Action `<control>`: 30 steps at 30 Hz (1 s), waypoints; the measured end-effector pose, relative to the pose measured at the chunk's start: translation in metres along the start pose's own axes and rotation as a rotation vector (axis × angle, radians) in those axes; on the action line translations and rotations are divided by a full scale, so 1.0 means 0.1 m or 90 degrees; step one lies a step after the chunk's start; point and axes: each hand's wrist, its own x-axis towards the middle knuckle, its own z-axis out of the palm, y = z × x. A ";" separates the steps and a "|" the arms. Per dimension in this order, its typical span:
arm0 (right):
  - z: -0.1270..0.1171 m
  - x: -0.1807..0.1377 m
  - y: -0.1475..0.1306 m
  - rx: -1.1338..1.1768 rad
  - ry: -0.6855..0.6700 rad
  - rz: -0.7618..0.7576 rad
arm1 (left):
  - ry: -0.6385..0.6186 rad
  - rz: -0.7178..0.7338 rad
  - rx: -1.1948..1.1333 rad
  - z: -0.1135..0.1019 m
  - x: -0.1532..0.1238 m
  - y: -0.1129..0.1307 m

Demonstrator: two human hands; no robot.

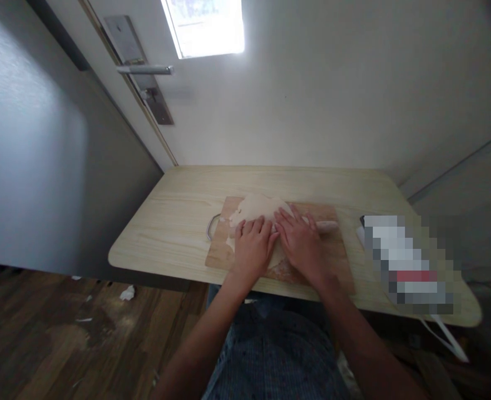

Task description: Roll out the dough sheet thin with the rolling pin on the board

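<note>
Pale dough (256,205) lies rolled out thin and uneven over a wooden cutting board (339,266). Across it runs a floury rolling pin (327,226), its right end showing past my fingers and the rest mostly hidden. My left hand (253,239) is closed over the pin's left part, fingers curving over the top. Close beside it, my right hand (298,236) grips the pin from above, with its fingers longer and reaching forward onto the dough. The two thumbs almost meet at the middle.
The board, with a metal loop handle (212,226) on its left, rests on a light wood table (165,222). A blurred-out object (407,261) with a white cord (449,336) lies at right. Behind stands a door with a lever handle (145,70).
</note>
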 end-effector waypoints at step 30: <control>0.07 0.12 0.00 0.009 0.021 0.033 | -0.007 0.003 0.080 0.05 0.19 -0.05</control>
